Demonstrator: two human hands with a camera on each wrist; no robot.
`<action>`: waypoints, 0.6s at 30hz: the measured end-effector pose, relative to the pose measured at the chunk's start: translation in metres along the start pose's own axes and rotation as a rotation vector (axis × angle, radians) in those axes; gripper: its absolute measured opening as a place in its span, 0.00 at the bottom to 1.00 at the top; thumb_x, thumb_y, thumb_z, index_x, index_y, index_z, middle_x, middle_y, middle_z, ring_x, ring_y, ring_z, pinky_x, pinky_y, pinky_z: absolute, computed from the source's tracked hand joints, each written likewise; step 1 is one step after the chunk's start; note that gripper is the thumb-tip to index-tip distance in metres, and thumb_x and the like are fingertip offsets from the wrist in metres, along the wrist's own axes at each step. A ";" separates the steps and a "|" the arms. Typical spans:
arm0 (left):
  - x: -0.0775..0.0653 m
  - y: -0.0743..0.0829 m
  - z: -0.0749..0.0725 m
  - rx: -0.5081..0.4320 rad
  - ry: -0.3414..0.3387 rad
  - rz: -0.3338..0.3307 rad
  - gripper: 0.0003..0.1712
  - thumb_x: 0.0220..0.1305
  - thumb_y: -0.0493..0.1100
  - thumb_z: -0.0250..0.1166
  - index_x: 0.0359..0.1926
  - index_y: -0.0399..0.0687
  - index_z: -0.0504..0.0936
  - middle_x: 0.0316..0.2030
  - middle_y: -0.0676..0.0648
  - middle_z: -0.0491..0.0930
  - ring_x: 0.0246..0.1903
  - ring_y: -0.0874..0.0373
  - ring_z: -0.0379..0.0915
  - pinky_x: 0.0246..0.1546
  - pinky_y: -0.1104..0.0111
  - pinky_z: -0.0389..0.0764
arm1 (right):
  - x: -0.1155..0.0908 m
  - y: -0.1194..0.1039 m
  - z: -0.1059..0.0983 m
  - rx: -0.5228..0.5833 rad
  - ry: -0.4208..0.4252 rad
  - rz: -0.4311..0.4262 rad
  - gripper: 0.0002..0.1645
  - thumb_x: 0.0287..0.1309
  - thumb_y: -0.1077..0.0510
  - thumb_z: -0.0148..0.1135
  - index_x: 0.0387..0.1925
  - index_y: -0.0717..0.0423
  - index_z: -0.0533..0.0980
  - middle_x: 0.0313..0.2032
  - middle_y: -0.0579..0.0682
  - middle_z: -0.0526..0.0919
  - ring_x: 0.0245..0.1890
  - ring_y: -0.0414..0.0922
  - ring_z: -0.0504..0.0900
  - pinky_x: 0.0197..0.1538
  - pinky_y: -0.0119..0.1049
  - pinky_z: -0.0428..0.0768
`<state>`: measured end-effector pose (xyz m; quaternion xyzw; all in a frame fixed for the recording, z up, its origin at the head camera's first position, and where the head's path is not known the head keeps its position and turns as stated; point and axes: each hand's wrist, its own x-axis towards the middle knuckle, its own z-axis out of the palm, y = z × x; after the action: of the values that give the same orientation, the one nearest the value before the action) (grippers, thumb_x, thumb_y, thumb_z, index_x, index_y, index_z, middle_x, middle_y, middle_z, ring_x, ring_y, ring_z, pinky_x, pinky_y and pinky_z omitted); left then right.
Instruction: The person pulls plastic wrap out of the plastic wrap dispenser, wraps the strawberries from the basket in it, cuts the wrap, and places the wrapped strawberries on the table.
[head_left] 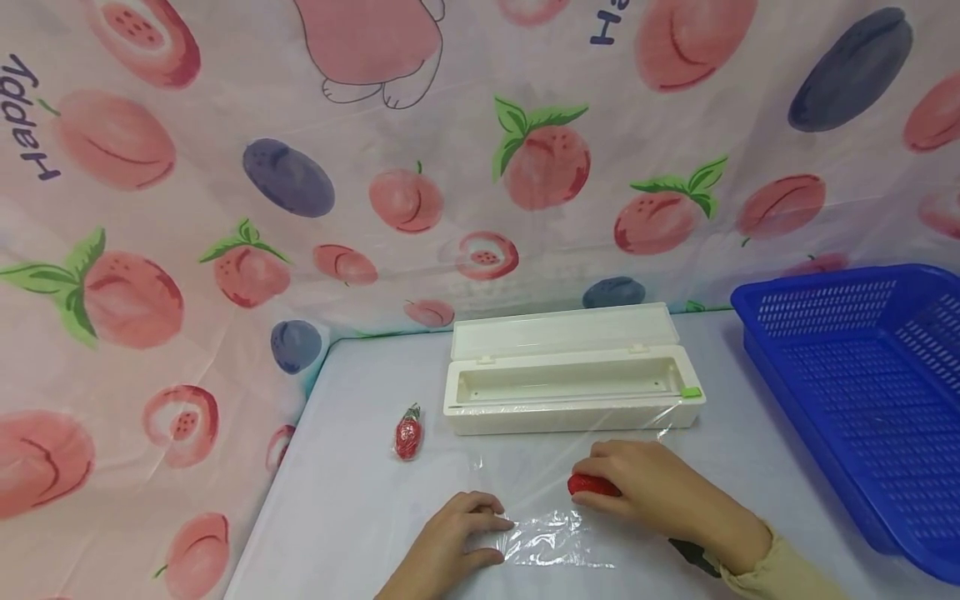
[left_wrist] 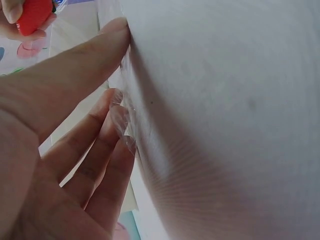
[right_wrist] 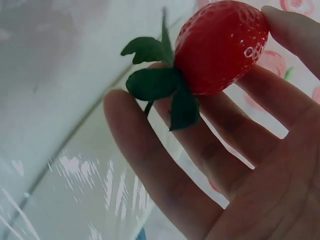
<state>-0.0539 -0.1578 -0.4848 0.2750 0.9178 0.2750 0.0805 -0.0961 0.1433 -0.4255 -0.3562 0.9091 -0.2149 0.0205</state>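
Observation:
A toy strawberry with green leaves is pinched between the thumb and fingers of my right hand, in front of the white box. A clear sheet of cling film stretches from the box across the white tabletop. At its near left part, my left hand touches the film with thumb and fingers spread apart; in the left wrist view, crumpled film clings to its fingertips. Left of the box lies another strawberry, wrapped in film.
The box's lid stands raised at the back, and a green slider sits at the right of its front edge. A blue plastic basket stands on the right. A fruit-printed cloth hangs behind and at the left.

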 end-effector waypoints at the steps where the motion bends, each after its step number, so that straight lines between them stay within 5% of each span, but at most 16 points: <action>1: 0.000 0.000 0.000 -0.002 -0.003 -0.004 0.17 0.54 0.44 0.76 0.47 0.57 0.88 0.51 0.58 0.78 0.52 0.62 0.72 0.56 0.66 0.77 | 0.001 -0.001 0.002 0.009 -0.021 0.018 0.12 0.59 0.43 0.68 0.41 0.43 0.84 0.30 0.33 0.77 0.28 0.30 0.70 0.30 0.27 0.73; 6: 0.001 0.000 0.000 -0.003 -0.010 -0.018 0.18 0.54 0.44 0.76 0.47 0.58 0.88 0.50 0.58 0.78 0.50 0.64 0.71 0.55 0.67 0.77 | 0.005 -0.003 0.013 0.010 -0.078 0.050 0.16 0.56 0.43 0.70 0.42 0.46 0.85 0.31 0.36 0.80 0.29 0.32 0.72 0.31 0.28 0.74; 18: -0.001 -0.001 0.002 0.007 0.022 0.013 0.18 0.54 0.44 0.75 0.48 0.57 0.88 0.50 0.58 0.78 0.50 0.63 0.72 0.54 0.67 0.77 | 0.008 -0.008 0.041 -0.069 -0.011 -0.018 0.11 0.54 0.43 0.71 0.32 0.44 0.81 0.24 0.35 0.73 0.23 0.31 0.66 0.24 0.28 0.66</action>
<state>-0.0529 -0.1584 -0.4873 0.2782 0.9177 0.2754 0.0679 -0.0890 0.1175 -0.4591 -0.3660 0.9126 -0.1818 0.0111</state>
